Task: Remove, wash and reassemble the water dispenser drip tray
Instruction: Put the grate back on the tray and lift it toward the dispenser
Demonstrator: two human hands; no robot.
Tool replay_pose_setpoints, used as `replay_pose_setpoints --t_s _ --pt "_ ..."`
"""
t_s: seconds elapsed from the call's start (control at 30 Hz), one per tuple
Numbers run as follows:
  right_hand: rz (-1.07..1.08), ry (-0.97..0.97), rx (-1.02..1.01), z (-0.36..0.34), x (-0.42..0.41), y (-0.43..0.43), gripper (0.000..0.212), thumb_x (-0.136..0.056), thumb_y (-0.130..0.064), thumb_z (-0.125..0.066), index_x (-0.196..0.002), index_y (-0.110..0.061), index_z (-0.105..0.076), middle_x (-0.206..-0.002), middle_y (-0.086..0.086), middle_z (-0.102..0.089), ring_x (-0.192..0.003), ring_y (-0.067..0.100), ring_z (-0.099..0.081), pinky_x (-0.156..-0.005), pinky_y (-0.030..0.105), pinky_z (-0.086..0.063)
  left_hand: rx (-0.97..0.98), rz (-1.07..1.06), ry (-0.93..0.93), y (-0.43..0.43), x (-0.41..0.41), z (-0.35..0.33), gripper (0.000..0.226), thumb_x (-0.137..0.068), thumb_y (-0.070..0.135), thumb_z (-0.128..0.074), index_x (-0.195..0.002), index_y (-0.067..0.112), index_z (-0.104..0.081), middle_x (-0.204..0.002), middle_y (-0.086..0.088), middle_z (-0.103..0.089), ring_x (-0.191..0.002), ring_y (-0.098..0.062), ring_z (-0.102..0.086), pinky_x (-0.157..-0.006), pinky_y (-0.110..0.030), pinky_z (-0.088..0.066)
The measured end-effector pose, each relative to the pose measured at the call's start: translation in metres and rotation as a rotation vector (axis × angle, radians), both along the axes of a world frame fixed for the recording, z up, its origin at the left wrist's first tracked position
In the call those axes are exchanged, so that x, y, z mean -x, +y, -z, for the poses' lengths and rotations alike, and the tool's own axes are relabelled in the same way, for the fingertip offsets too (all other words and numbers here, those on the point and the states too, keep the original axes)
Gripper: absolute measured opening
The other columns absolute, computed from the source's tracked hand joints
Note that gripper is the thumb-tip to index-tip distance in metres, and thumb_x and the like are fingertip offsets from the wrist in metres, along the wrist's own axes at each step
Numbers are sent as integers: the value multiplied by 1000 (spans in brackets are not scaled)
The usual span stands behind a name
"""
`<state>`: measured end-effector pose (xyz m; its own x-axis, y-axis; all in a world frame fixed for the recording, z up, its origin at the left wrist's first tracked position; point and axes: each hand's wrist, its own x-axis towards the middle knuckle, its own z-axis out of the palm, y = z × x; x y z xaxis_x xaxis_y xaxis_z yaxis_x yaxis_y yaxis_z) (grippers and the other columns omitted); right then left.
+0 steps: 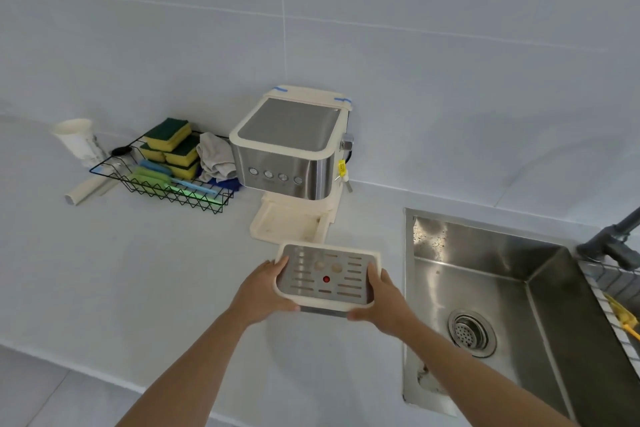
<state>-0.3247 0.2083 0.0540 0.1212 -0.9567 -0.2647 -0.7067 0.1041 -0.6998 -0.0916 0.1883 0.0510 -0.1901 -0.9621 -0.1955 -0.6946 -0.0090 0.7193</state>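
Observation:
The drip tray is a cream plastic tray with a slotted steel grate and a red dot. It is held level above the counter, in front of the dispenser. My left hand grips its left end and my right hand grips its right end. The dispenser, cream with a steel front and several round buttons, stands against the wall. Its cream base bay is open with nothing in it.
A steel sink with a drain strainer lies to the right, with a dark tap at its far right. A black wire basket holds sponges, brushes and a cloth left of the dispenser. A white cup stands beyond it.

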Motion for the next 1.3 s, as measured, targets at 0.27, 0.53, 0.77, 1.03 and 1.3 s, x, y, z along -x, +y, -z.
replay_pose_setpoints --t_s 0.27,0.53,0.77,1.03,1.3 --pt "11 -56 20 2 -49 -52 90 -65 -24 -79 -137 -25 -25 -118 -2 -42 -105 9 -48 -90 22 -48 11 25 12 -54 -52 -6 102 -61 26 -82 -145 16 -25 -122 -4 -50 -114 -19 -48 -99 -34 -43" --pt "135 -4 -6 17 -98 -92 109 -67 -23 -80 -147 -17 -6 -135 3 -38 -120 20 -45 -98 28 -46 -9 150 -89 -121 -99 18 106 -59 40 -78 -146 21 -20 -122 -2 -50 -114 -17 -46 -97 -29 -41" --pt "199 80 -62 27 -108 -111 105 -67 -22 -78 -147 -14 -9 -133 6 -40 -120 23 -45 -99 30 -44 -30 210 -142 -153 -103 41 110 -57 47 -74 -147 25 -15 -105 6 -42 -97 -9 -42 -78 -21 -38" --pt "212 120 -109 40 -110 -126 99 -69 -19 -78 -144 -13 -13 -131 8 -42 -118 23 -46 -95 30 -46 -39 238 -203 -170 -101 60 107 -58 51 -70 -146 28 -15 -122 2 -44 -111 -14 -45 -87 -27 -43" --pt "232 135 -133 51 -107 -134 100 -69 -16 -78 -145 -12 -12 -129 8 -42 -116 23 -45 -94 29 -46 -16 288 -263 -178 -97 69 104 -64 52 -69 -147 26 -11 -126 0 -43 -116 -15 -43 -89 -26 -43"
